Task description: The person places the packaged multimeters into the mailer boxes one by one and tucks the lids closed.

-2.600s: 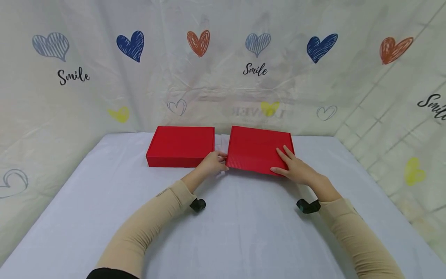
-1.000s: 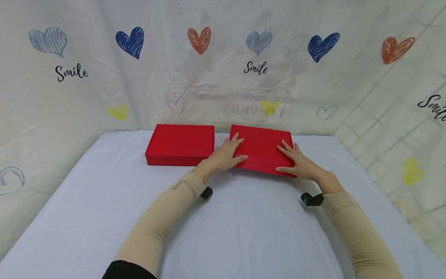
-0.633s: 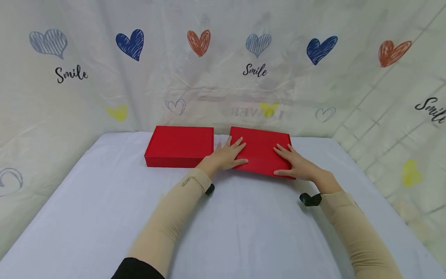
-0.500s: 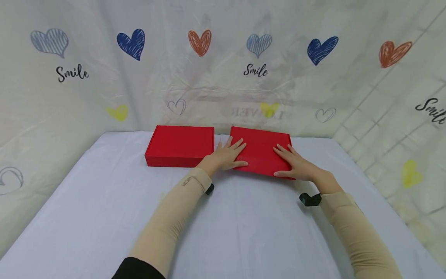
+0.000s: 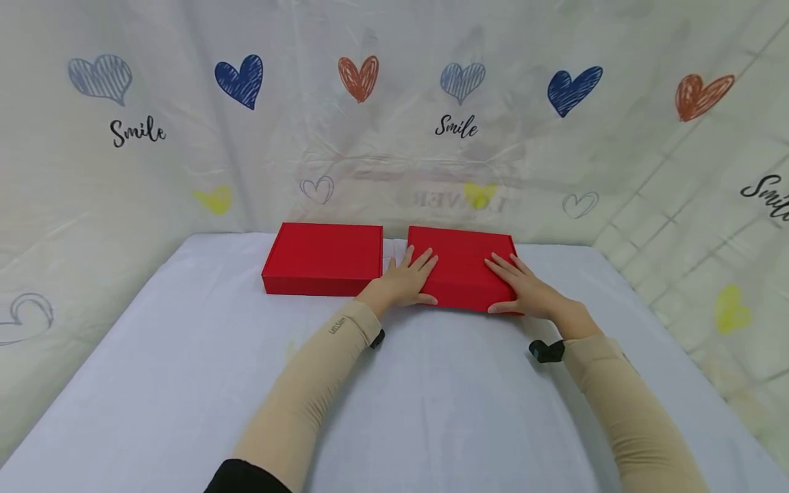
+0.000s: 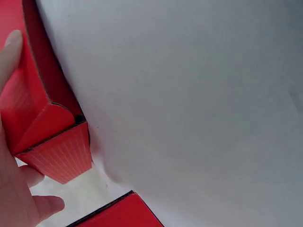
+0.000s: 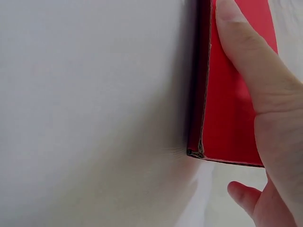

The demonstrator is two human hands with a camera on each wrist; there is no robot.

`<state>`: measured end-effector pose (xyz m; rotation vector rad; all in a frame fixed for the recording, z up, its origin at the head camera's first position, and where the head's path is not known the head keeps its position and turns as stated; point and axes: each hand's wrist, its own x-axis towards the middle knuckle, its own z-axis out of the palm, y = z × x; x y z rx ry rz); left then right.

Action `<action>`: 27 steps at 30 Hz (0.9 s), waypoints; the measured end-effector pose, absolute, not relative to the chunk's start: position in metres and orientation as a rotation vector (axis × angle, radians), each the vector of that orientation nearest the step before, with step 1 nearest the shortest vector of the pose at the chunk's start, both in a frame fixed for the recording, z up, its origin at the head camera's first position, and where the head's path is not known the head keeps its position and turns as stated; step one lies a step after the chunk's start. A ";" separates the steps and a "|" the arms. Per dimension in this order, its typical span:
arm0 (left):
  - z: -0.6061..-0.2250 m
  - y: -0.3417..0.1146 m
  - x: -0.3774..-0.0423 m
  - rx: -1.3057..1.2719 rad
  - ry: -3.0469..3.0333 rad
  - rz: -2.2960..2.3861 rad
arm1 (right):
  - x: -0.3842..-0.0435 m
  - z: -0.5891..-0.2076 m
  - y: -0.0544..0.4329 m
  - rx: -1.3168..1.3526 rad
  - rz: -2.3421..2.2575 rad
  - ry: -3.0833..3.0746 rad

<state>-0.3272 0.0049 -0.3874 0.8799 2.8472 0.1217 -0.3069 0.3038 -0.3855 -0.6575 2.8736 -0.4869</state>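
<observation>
In the head view a red cardboard box (image 5: 462, 253) stands at the back right of the table, turned slightly. My left hand (image 5: 407, 277) spreads over its left end, thumb at the front edge. My right hand (image 5: 524, 291) lies across its right end, fingers extended on top. The left wrist view shows my left thumb (image 6: 13, 45) pressing the red front panel, other fingertips (image 6: 49, 205) beyond the ribbed side wall. In the right wrist view my right thumb (image 7: 246, 52) lies flat along the red surface by the front edge. The box's far side is hidden.
A second red box (image 5: 327, 253), lid down, sits just left, a narrow gap between the two. White cloth (image 5: 425, 411) covers the table. Behind hangs a pale sheet (image 5: 394, 137) with printed hearts. A black wrist camera (image 5: 546, 351) is on the right wrist.
My left hand has moved from the box's left front corner onto its left end. The lid's front edge on the left has come down, showing a front face. My right hand stays near the right end.
</observation>
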 end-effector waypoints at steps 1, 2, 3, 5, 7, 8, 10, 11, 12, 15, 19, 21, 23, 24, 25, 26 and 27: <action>-0.388 0.006 -0.327 0.873 2.851 0.119 | -0.307 -0.386 0.304 -0.660 -0.479 2.879; -0.388 0.007 -0.327 0.868 2.855 0.117 | -0.307 -0.387 0.304 -0.657 -0.471 2.884; -0.388 0.008 -0.327 0.864 2.857 0.121 | -0.307 -0.387 0.304 -0.652 -0.466 2.888; -0.388 0.009 -0.327 0.860 2.860 0.125 | -0.306 -0.388 0.303 -0.643 -0.460 2.897; -0.388 0.009 -0.326 0.857 2.857 0.128 | -0.306 -0.390 0.304 -0.639 -0.464 2.905; -0.387 0.009 -0.326 0.854 2.850 0.128 | -0.306 -0.390 0.303 -0.638 -0.470 2.908; -0.386 0.009 -0.324 0.841 2.839 0.109 | -0.306 -0.392 0.303 -0.642 -0.473 2.914; -0.385 0.009 -0.324 0.831 2.832 0.096 | -0.306 -0.393 0.303 -0.646 -0.474 2.917; -0.384 0.008 -0.323 0.824 2.826 0.083 | -0.306 -0.394 0.303 -0.649 -0.474 2.919; -0.382 0.008 -0.323 0.811 2.815 0.055 | -0.306 -0.395 0.303 -0.657 -0.460 2.941; -0.381 0.009 -0.323 0.806 2.814 0.059 | -0.308 -0.395 0.301 -0.665 -0.450 2.971; -0.381 0.010 -0.324 0.802 2.817 0.059 | -0.308 -0.394 0.301 -0.677 -0.451 2.977; -0.382 0.010 -0.325 0.791 2.823 0.062 | -0.308 -0.393 0.299 -0.680 -0.457 2.975; -0.382 0.011 -0.325 0.786 2.827 0.060 | -0.308 -0.393 0.299 -0.684 -0.459 2.975; -0.383 0.011 -0.325 0.785 2.832 0.055 | -0.308 -0.393 0.298 -0.686 -0.462 2.976; -0.384 0.012 -0.325 0.783 2.842 0.052 | -0.308 -0.393 0.297 -0.688 -0.464 2.978; -0.384 0.012 -0.325 0.785 2.852 0.043 | -0.308 -0.392 0.297 -0.685 -0.467 2.980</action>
